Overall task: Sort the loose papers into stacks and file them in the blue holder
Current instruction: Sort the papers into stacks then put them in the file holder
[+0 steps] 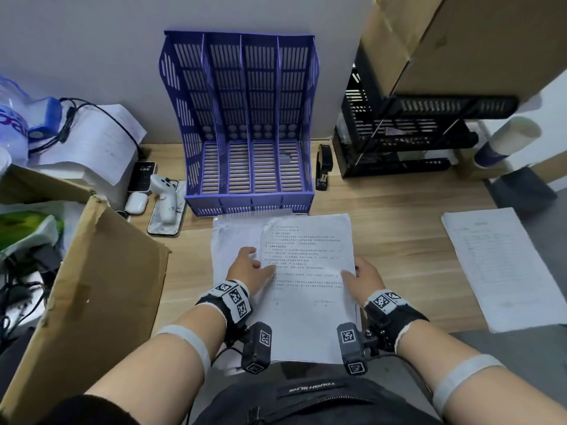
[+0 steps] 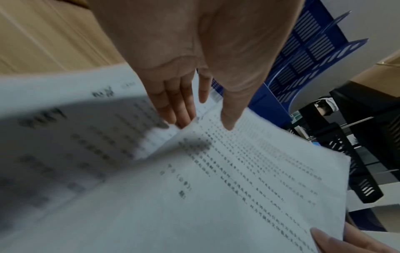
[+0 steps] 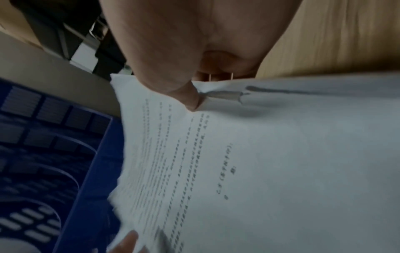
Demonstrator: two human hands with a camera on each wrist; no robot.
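Observation:
The blue holder (image 1: pixel 251 118) stands against the wall with its four slots showing no papers. In front of it, loose white papers (image 1: pixel 228 240) lie on the wooden desk (image 1: pixel 392 228). A printed sheet (image 1: pixel 306 271) is raised above them, between both hands. My left hand (image 1: pixel 257 265) pinches its left edge; in the left wrist view this hand (image 2: pixel 203 123) has its thumb on top and its fingertips (image 2: pixel 181 122) tucked under the edge. My right hand (image 1: pixel 352 273) pinches the right edge, and the right wrist view has this hand (image 3: pixel 192 104) creasing the sheet (image 3: pixel 259 162) under its thumb.
A second paper stack (image 1: pixel 503 268) lies at the desk's right edge. A black stapler (image 1: pixel 323 167) and black tray rack (image 1: pixel 399 133) stand right of the holder. A cardboard box flap (image 1: pixel 92 286), a phone with a white controller (image 1: pixel 165 207) and more papers (image 1: pixel 92 142) crowd the left.

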